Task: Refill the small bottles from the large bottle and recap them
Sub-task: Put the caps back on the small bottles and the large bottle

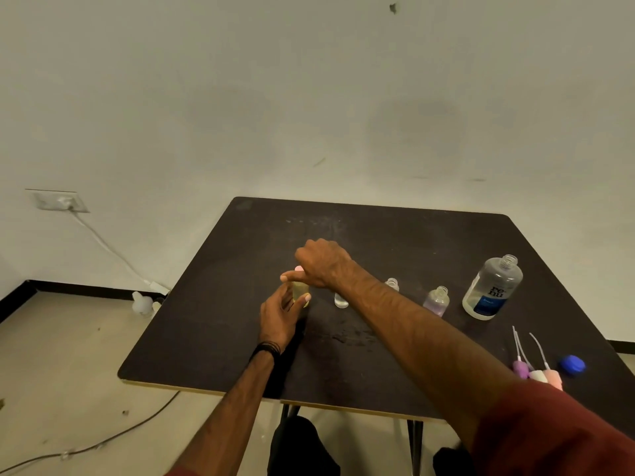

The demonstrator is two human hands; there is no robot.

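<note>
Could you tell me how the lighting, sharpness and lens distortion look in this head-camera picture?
Head view: dim, warm light with soft shadows under both forearms on the dark table. Wide-angle bending curves the table's edges. The right hand and left hand are slightly soft around the yellow bottle. The large bottle shows faint glare, its label readable.

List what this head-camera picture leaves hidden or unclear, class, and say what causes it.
1. Yellow bottle: top covered by the right hand; whether its pink cap is seated is unclear.
2. Clear small bottle: neck hidden behind the right forearm.
3. Large bottle: small label print too blurred.
4. Spray caps: partly hidden by the red sleeve.
</note>
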